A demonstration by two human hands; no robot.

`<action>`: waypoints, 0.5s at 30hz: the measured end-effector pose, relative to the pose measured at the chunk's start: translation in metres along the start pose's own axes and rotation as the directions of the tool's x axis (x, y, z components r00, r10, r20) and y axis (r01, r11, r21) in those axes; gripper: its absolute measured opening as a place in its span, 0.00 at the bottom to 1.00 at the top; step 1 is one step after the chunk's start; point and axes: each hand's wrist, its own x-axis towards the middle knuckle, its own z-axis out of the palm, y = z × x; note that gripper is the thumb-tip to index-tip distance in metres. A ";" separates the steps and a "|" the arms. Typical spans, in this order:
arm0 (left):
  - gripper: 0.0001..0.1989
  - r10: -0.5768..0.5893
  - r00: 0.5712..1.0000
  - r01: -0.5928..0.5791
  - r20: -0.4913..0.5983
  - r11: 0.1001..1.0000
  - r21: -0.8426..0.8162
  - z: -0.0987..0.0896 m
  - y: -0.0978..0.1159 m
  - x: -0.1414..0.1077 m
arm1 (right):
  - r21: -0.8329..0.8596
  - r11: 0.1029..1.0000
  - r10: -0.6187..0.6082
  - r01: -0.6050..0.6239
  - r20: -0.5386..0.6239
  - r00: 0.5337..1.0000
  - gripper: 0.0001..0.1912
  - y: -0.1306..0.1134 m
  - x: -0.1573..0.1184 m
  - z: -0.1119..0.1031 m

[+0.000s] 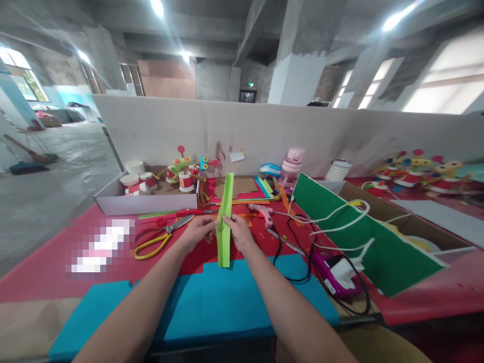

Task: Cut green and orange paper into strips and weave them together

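Observation:
A long, folded strip of lime green paper stands nearly upright in front of me, creased along its length. My left hand pinches its left edge near the middle. On the other side, my right hand grips the strip between thumb and fingers, the thumb lying on its front face. Blue sheets lie below my forearms. Left of my left hand rest yellow-handled scissors. A pink glue gun lies just beyond my right hand.
A white box with paper cups and a craft figure stands at the back left. To the right are a purple power strip, looping cables and a green-sided box. A pink bottle stands near the back partition.

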 end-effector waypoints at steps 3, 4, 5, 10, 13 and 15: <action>0.16 0.137 0.988 -0.078 -0.071 0.840 0.537 -0.015 0.017 -0.012 | -0.002 1.000 -0.004 0.004 -0.068 0.998 0.18 0.000 0.004 -0.005; 0.14 0.176 0.979 -0.053 -0.106 0.715 0.697 -0.026 0.024 -0.019 | 0.006 1.000 -0.006 0.006 -0.090 0.996 0.17 -0.001 0.004 -0.006; 0.13 0.171 0.975 0.013 -0.143 0.597 0.802 -0.040 0.030 -0.026 | 0.018 1.000 -0.007 0.009 -0.108 0.994 0.17 -0.001 0.005 -0.007; 0.08 -0.245 0.911 0.357 -0.331 0.068 0.932 -0.108 0.038 -0.060 | 0.072 0.997 0.008 0.000 -0.110 0.994 0.15 -0.006 0.004 -0.005; 0.10 -0.278 0.905 0.345 -0.323 0.031 0.938 -0.122 0.026 -0.068 | 0.067 0.997 -0.024 0.032 -0.109 0.994 0.15 -0.009 0.001 -0.002; 0.11 -0.237 0.905 0.366 -0.353 0.012 0.930 -0.121 0.020 -0.071 | 0.016 0.997 -0.076 0.078 -0.101 0.992 0.14 -0.010 -0.001 -0.001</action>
